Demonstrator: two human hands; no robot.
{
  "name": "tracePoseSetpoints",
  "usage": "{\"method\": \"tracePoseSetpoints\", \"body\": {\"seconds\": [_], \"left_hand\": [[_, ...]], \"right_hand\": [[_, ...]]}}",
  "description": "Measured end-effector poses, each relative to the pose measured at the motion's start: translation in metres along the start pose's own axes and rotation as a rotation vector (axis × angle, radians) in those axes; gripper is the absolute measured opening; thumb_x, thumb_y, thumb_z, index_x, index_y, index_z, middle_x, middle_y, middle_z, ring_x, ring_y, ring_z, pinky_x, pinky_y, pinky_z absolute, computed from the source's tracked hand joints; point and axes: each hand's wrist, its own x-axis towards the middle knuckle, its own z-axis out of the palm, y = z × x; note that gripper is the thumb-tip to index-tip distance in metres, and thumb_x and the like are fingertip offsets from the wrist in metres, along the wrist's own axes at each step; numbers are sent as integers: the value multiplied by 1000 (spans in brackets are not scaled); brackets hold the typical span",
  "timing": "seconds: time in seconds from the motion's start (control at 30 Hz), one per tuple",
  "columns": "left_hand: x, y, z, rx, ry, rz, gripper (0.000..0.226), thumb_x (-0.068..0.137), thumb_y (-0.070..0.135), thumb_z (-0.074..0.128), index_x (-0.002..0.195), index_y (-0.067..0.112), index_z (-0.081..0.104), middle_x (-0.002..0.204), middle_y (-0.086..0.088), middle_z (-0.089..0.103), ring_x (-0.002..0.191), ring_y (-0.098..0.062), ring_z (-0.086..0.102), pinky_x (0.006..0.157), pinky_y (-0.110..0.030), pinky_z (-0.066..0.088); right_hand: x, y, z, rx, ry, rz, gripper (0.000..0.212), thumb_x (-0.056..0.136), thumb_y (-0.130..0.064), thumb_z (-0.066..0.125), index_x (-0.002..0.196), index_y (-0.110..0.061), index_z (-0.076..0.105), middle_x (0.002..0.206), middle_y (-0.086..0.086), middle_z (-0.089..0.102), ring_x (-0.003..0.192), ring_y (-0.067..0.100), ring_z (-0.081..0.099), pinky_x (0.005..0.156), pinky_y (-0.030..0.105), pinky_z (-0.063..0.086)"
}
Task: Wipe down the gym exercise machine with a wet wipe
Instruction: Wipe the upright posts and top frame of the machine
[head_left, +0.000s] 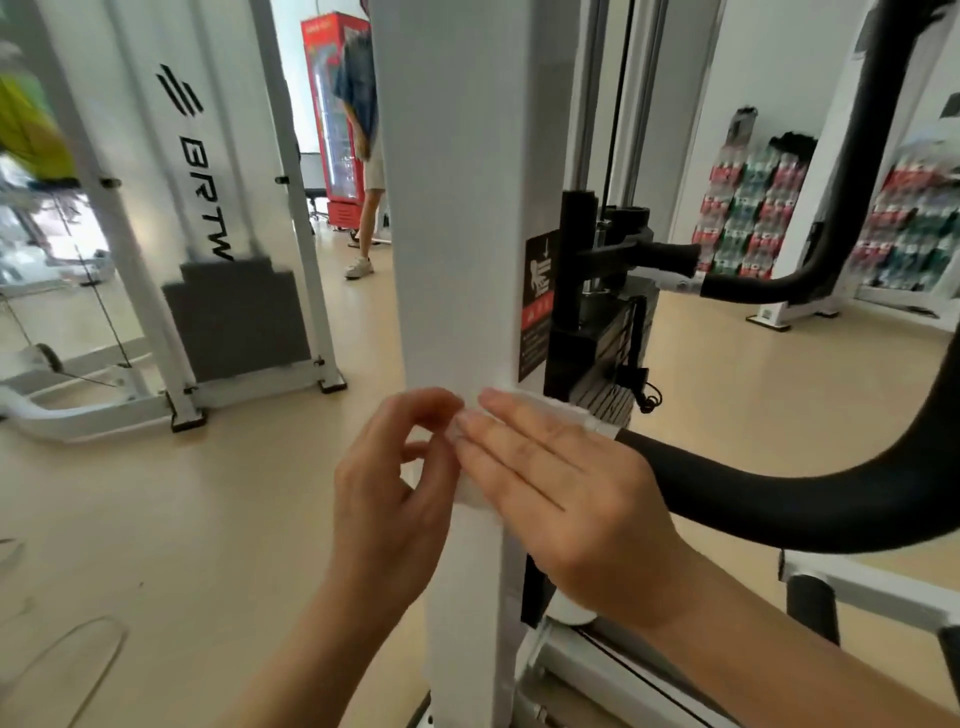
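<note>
Pressing a crumpled white wipe (470, 486) against the white post (457, 208), right hand (566, 499) flat, left hand (389, 499) pinching it.

Two bare hands w/ forearms in view. Left hand (387, 499): no glove, no ring, no watch or band at wrist. Right hand (566, 499): same, bare, nails short and unpainted. Forearms uncovered to the frame edge, no sleeve showing, no bracelets, no marks or tattoos visible.

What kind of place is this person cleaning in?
Most likely a gym: a weight stack behind the white upright, black padded machine arms, another cable machine, and a red drinks fridge at the back.
</note>
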Motion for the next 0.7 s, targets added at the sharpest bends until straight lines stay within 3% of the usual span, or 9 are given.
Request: {"method": "tracePoseSetpoints", "body": {"seconds": [0.07,0.13,0.23,0.3,0.4,0.53,0.63,0.7], "left_hand": [[3,-6,-2,-96,112,-118,30,90,-8,57,103,19,61,94,8,65,89,-11,62,73,-14,49],[0,-17,-7,-57,199,-158,35,87,-9,59,107,20,58,99,8,62,92,-11,61,75,-15,50],[-16,-30,-9,174,218,-8,31,84,-1,61,104,22,60,99,9,58,91,-6,58,77,-13,48],[-31,-35,-2,128,153,14,24,83,0,63,98,18,68,97,7,61,89,-6,61,76,-14,49],[-50,-36,20,-115,170,-130,30,85,1,61,102,24,71,104,13,64,98,-12,65,82,-18,50],[-80,-41,60,-216,270,-228,33,96,18,50,128,21,58,135,5,57,127,-14,52,105,-28,43],[-90,-43,90,-55,194,-271,55,102,42,33,145,8,39,154,-8,35,144,-19,29,116,-38,29],[-78,-44,99,80,149,-283,60,101,51,26,139,6,37,149,-24,35,140,-37,30,113,-52,30]], "right_hand": [[13,-2,13,-98,-112,-8,36,106,-11,33,129,-1,59,136,18,56,134,31,47,111,45,39],[12,-8,31,-239,-335,-40,53,103,-12,9,142,3,42,149,23,38,144,35,29,121,48,18],[-21,-25,55,-323,-555,-101,59,97,-17,8,148,6,27,156,26,19,147,38,12,120,48,0],[-34,-30,59,-232,-560,-128,54,96,-18,25,144,4,39,153,23,31,147,35,18,120,45,8],[-38,-21,53,7,-403,-114,34,97,-15,48,124,-2,64,133,16,60,137,28,43,117,40,28],[-66,-19,44,169,-251,29,32,92,-10,63,123,-1,65,136,16,57,136,27,46,113,43,37],[-98,-28,37,264,-173,241,36,94,-8,56,129,-1,58,142,12,51,140,24,40,109,44,42],[-117,-37,31,323,-90,471,38,93,-7,47,130,-5,56,140,10,53,137,23,45,104,44,46]]}}
